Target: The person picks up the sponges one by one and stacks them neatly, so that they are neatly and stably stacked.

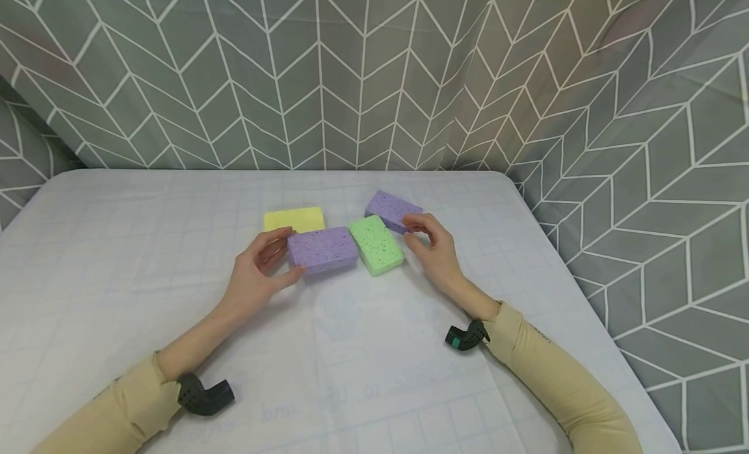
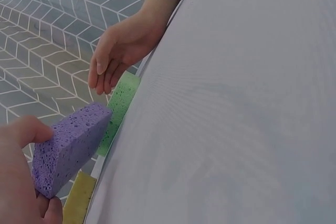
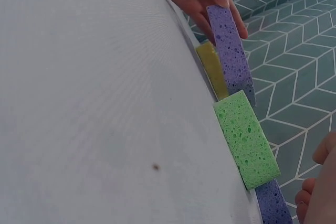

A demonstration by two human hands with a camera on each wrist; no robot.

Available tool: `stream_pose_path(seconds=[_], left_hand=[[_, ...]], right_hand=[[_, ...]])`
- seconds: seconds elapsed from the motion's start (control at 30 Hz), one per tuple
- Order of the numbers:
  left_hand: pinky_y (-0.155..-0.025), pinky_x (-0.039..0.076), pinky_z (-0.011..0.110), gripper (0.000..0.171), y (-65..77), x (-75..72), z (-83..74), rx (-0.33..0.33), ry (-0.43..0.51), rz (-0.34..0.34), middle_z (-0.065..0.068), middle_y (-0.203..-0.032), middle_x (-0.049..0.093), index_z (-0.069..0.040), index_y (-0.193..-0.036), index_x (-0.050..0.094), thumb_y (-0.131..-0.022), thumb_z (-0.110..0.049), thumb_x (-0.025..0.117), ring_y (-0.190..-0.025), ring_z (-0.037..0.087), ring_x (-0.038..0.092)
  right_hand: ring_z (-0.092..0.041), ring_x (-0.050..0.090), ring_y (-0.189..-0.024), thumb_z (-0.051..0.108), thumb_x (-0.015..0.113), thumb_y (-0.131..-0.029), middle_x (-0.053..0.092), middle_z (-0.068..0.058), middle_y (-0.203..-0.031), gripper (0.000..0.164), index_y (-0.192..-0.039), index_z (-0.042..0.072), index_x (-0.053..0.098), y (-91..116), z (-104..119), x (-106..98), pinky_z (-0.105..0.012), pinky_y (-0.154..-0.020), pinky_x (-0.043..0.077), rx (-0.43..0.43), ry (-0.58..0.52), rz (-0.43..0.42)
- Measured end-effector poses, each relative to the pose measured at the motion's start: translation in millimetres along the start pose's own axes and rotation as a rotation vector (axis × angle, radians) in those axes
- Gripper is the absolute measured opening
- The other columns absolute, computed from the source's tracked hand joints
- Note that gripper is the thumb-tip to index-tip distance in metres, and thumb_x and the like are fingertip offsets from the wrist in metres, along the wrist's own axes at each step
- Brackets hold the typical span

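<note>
My left hand (image 1: 257,265) pinches a purple sponge (image 1: 324,250) by its left end, thumb on the near edge and fingers at the far edge. The sponge is tilted and overlaps a yellow sponge (image 1: 294,219) behind it. A speckled green sponge (image 1: 377,244) lies right beside the held sponge, as the right wrist view also shows with the green sponge (image 3: 247,139) below the purple one (image 3: 231,45). My right hand (image 1: 435,249) hovers with loosely bent fingers by a second purple sponge (image 1: 392,210), holding nothing.
A white cloth with faint lines and printing covers the table (image 1: 374,350). Grey curtains (image 1: 339,77) with a white zigzag pattern stand behind the table and along its right side. Each wrist wears a black camera mount (image 1: 205,395).
</note>
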State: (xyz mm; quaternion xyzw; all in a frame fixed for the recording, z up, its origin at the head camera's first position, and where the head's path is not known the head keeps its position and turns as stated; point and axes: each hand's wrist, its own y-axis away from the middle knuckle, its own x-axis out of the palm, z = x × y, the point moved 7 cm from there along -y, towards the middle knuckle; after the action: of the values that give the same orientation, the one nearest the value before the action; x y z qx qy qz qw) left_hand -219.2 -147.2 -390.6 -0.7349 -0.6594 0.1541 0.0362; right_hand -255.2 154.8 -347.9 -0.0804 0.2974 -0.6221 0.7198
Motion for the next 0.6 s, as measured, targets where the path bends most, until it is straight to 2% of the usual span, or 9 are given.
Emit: stream_pose_path(seconds=[0.17, 0.37, 0.6], left_hand=[[-0.111, 0.041, 0.016, 0.069, 0.8, 0.1, -0.7, -0.017, -0.002, 0.002, 0.016, -0.147, 0.050, -0.002, -0.143, 0.046, -0.083, 0.000, 0.079, -0.140, 0.026, 0.046], [-0.109, 0.043, 0.017, 0.067, 0.6, -1.0, -2.3, -0.012, 0.027, -0.020, 0.014, -0.144, 0.050, -0.001, -0.141, 0.049, -0.081, 0.003, 0.079, -0.135, 0.016, 0.048], [-0.111, 0.042, 0.021, 0.065, -0.4, -2.2, -1.2, -0.013, 0.046, -0.040, 0.013, -0.142, 0.054, -0.001, -0.139, 0.052, -0.080, 0.003, 0.080, -0.136, 0.022, 0.049]], right_hand=[[-0.047, 0.056, -0.111, -0.013, 0.057, -0.092, 0.059, -0.035, -0.116, 0.030, -0.122, -0.018, 0.056, -0.1, -1.5, -0.1, -0.056, -0.104, 0.047, 0.003, 0.006, -0.001], [-0.047, 0.056, -0.110, -0.012, 0.058, -0.092, 0.060, -0.035, -0.115, 0.031, -0.122, -0.018, 0.057, 0.2, -0.3, 0.5, -0.057, -0.104, 0.047, 0.002, -0.004, 0.005], [-0.047, 0.057, -0.109, -0.011, 0.059, -0.091, 0.061, -0.034, -0.114, 0.030, -0.121, -0.017, 0.058, 0.6, 2.9, 1.5, -0.058, -0.103, 0.047, -0.019, 0.007, 0.008]])
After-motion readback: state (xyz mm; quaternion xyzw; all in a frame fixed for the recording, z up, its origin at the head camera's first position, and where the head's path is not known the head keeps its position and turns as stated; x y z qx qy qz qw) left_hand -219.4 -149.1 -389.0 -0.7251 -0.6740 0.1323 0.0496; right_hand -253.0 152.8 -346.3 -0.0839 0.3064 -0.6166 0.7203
